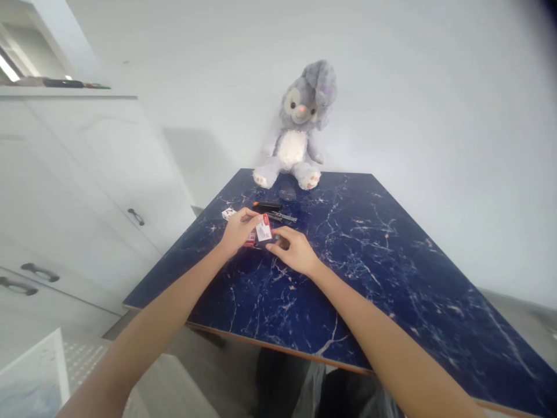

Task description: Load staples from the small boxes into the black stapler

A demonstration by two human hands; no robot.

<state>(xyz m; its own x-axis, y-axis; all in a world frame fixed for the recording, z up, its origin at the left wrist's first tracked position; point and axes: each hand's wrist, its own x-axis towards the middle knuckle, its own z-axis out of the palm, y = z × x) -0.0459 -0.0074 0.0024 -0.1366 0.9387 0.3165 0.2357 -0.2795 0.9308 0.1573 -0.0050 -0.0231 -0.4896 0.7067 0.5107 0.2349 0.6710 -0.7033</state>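
One small box (264,229) sits pinched in the left hand (239,230) over the desk (369,261); the right hand (297,249) curls beside it, grip unclear. Handling it seems the step, calling next for steadiness.

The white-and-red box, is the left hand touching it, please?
Touching: in the head view, the left hand holds the white-and-red box, thumb on its edge.

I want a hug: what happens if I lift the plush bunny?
The plush bunny would probably squash softly, since it looks furry and stuffed. Its ear may flop, as it droops. It probably won't roll, with legs spread.
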